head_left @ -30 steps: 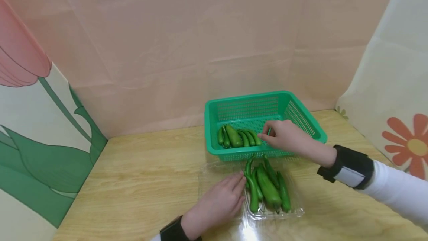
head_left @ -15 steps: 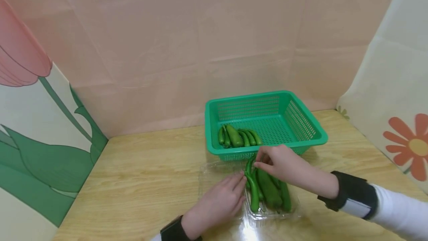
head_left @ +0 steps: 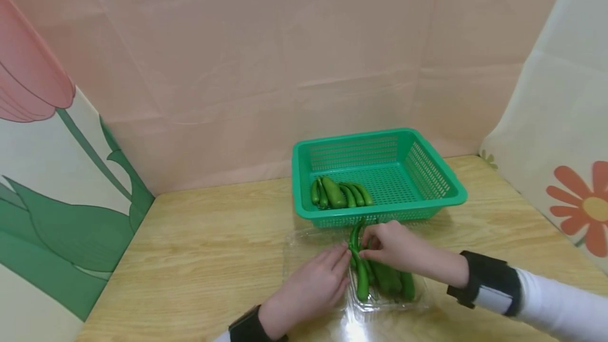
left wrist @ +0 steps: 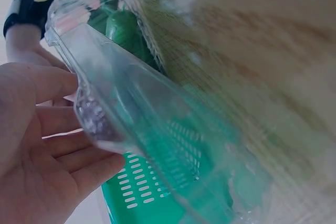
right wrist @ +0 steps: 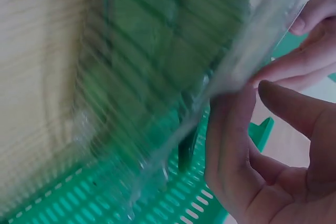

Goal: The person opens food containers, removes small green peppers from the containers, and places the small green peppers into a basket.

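A clear plastic clamshell box (head_left: 363, 308) lies on the table, holding several green chili peppers (head_left: 362, 281) and one thicker green pepper (head_left: 386, 282). My left hand (head_left: 311, 284) rests at the box's left side, its fingers fairly straight and touching the clear wall in the left wrist view. Over the peppers is my right hand (head_left: 396, 247), its fingers bent and its thumb a little apart from them, near the left fingertips. I see nothing clearly held in it. The right hand hides the upper part of the thick pepper. The box's lid (head_left: 299, 249) spreads to the left.
A green perforated basket (head_left: 380, 212) stands behind the box, with several green peppers (head_left: 336, 194) in its left part. A pinkish cloth backdrop (head_left: 285, 67) rises at the table's back edge. Flower-printed panels (head_left: 589, 210) flank the table (head_left: 199, 247).
My right hand has moved from over the basket down to the box, then lower over the peppers there. The left hand stays put.
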### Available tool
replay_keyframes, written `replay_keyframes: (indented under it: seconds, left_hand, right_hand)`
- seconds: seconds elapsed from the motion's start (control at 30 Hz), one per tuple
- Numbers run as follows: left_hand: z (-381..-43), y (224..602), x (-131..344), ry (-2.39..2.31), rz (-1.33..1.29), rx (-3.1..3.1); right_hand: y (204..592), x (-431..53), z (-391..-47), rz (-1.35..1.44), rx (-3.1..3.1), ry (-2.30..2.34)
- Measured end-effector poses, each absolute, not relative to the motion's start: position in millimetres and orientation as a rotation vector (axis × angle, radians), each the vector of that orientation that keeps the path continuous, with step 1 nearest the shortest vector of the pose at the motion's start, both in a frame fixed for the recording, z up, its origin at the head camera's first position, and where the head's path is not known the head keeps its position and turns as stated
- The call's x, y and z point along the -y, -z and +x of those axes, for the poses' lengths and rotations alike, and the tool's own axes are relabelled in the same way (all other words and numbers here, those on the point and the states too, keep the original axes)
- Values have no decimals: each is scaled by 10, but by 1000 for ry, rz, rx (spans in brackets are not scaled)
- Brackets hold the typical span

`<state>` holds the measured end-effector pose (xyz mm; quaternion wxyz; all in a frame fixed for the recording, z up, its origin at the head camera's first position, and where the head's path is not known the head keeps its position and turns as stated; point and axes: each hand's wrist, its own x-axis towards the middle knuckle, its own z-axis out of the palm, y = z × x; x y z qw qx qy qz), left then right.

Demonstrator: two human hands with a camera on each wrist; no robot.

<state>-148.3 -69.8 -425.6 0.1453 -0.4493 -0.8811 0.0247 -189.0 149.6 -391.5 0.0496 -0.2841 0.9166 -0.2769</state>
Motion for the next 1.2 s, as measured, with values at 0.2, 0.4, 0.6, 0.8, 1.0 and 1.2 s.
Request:
replay_keyframes:
  seconds: [0.2, 0.4, 0.6, 0.8, 1.0, 1.2]
  left_hand:
    - [-1478, 4248, 696, -66, -1296, 2564]
    - [-1479, 4244, 698, -62, -1296, 2566]
    - [-1476, 4240, 699, -80, -1293, 2548]
    - [-1479, 4251, 702, -92, -1293, 2538]
    - [-1482, 4263, 706, -107, -1300, 2517]
    - [-1482, 4264, 702, -101, -1300, 2529]
  right_hand:
    - [3957, -1474, -1903, -889, -2742, 812]
    - [3966, -1443, -1914, -853, -2670, 809]
    - [3979, -1419, -1910, -821, -2651, 803]
    - [4021, -1423, -1925, -854, -2666, 805]
    - [4048, -1440, -1944, -856, -2658, 851]
    - [4057, -1458, -1960, -781, -2619, 919]
